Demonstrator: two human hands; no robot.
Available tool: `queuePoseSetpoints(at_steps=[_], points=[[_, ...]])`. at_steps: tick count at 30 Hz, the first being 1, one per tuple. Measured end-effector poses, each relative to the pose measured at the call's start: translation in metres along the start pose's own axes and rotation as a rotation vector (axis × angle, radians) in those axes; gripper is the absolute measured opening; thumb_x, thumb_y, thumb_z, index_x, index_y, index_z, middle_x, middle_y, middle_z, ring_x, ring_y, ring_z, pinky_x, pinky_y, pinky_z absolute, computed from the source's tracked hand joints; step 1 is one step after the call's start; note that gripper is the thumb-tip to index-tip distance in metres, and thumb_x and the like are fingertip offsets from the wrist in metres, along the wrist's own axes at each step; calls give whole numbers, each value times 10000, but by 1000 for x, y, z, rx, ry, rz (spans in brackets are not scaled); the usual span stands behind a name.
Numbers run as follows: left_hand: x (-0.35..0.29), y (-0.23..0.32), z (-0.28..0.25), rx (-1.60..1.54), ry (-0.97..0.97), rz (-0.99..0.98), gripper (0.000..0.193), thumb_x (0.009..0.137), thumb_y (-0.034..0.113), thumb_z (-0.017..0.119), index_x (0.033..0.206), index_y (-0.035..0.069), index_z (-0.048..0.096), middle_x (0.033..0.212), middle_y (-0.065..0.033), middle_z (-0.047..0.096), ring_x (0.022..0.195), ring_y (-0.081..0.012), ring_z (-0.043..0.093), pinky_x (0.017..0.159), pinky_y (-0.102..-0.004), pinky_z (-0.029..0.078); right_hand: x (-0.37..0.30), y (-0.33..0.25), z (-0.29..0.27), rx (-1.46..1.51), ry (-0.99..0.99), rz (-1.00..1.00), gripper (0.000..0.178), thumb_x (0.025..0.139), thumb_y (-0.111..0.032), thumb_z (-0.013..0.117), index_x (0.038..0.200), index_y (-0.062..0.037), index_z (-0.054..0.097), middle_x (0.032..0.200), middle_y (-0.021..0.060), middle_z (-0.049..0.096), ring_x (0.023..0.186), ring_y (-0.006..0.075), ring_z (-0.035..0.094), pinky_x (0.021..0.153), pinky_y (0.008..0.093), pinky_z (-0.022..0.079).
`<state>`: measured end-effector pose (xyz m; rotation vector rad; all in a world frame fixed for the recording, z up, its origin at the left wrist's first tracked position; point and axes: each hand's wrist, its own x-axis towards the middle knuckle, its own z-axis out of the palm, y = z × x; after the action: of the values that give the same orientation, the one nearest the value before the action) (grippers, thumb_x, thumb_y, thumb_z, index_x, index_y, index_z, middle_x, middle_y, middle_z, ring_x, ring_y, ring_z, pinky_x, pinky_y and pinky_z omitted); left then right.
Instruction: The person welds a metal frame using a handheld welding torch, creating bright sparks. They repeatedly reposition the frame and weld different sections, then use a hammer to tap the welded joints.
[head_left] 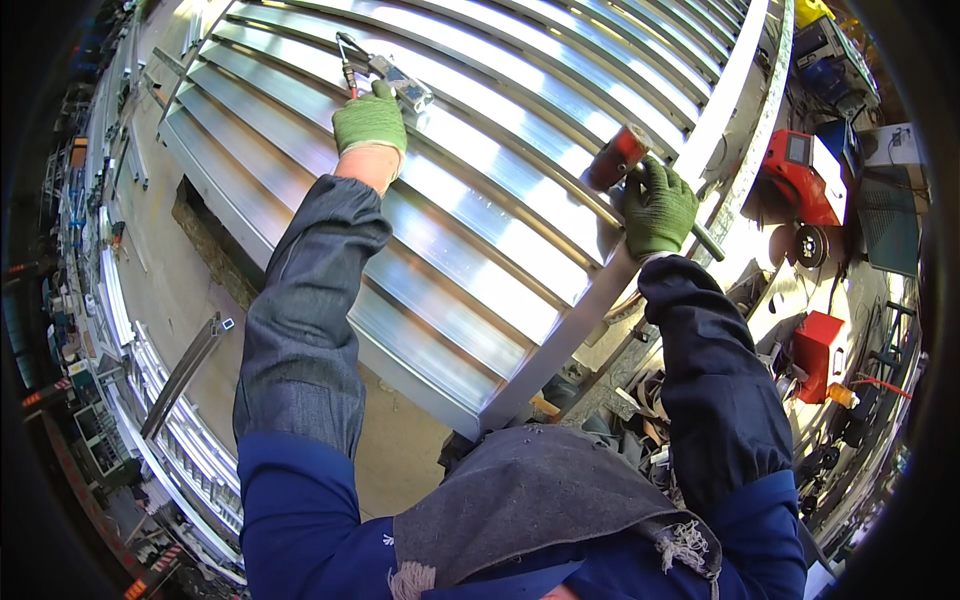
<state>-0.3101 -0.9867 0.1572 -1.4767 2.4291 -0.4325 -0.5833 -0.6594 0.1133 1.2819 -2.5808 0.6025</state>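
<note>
A large panel of shiny metal slats (pixel 470 230) in a frame lies in front of me. My left hand (pixel 370 120), in a green glove, grips a metal clamp (pixel 395 78) with a red-tipped lever at the panel's far left. My right hand (pixel 658 208), also green-gloved, holds a mallet (pixel 620 158) with a dark red head by its handle. The mallet head rests just above a slat near the frame's right rail (pixel 590 310). Both forearms wear dark sleeves over blue.
A red machine with a round disc (pixel 805 190) and a red box (pixel 815 350) stand at the right among scattered parts. Stacked metal profiles (pixel 180 440) and a loose bar (pixel 185 370) lie on the floor at the left.
</note>
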Motion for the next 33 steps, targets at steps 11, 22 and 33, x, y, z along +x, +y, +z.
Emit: queuePoseSetpoints(at_steps=[11,22,33], points=[[-67,-88,-40,-141,351,-42,856,897,477,673,1587,90,345,1098,-241,696,984,-423,711,847,-548,584,-2,4,2,-7,86,-79,282,921,-342,705,1157,-188,718,1048,75,726,974,343,688,865,497,507],[-367,-273,-117,-919,728,-594,483,947,442,759,1148,2,750,1061,-87,715,904,-165,633,854,-318,517,-5,5,3,19,103,-89,299,962,-404,639,1143,-188,739,1012,99,744,935,374,702,824,519,528],[-572,-282,-181,-1394,622,-762,555,1081,549,522,1297,52,641,934,20,676,734,-54,589,619,-199,468,-10,11,8,59,180,-94,364,916,-386,712,1219,-186,736,1110,80,754,1016,351,710,897,498,526]])
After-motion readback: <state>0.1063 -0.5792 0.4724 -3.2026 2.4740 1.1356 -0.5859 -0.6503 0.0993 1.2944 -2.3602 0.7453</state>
